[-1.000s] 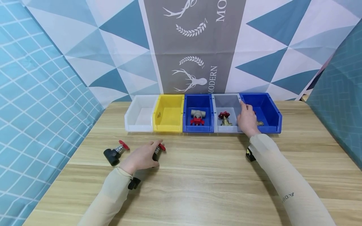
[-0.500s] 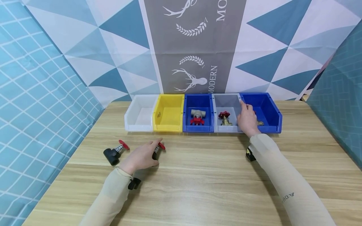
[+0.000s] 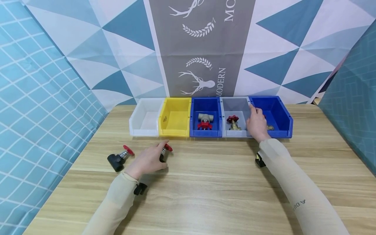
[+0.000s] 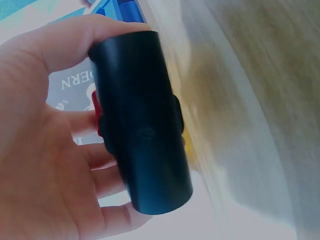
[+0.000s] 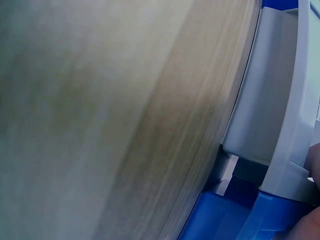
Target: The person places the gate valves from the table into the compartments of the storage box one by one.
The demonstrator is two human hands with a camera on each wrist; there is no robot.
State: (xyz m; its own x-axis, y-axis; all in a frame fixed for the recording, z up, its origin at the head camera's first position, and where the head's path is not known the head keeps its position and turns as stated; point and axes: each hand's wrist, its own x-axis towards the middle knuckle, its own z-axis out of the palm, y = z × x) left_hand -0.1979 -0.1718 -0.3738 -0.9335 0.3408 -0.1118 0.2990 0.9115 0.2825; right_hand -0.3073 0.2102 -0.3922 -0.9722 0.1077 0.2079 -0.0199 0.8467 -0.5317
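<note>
My left hand (image 3: 148, 160) holds a black pipe valve with a red handwheel (image 3: 168, 147) near the front of the bins. In the left wrist view, thumb and fingers span the black tubular body (image 4: 142, 125), and most of the red wheel is hidden behind it. My right hand (image 3: 257, 124) straddles the adjoining side walls of the grey storage bin (image 3: 236, 106) and the right blue storage bin (image 3: 276, 112). Its fingertips show only at the edge of the right wrist view. A second black valve (image 3: 118, 160) lies on the table left of my left hand.
A white bin (image 3: 147, 114), a yellow bin (image 3: 175, 114) and another blue bin (image 3: 205, 104) complete the row. A grey valve with a red handle (image 3: 205, 121) sits in the blue one, a brass valve (image 3: 234, 124) in the grey. Brass (image 3: 270, 128) shows beside my right hand.
My left hand has shifted slightly away from me, toward the bins, with the black valve in it. My right hand stays at the bin walls.
</note>
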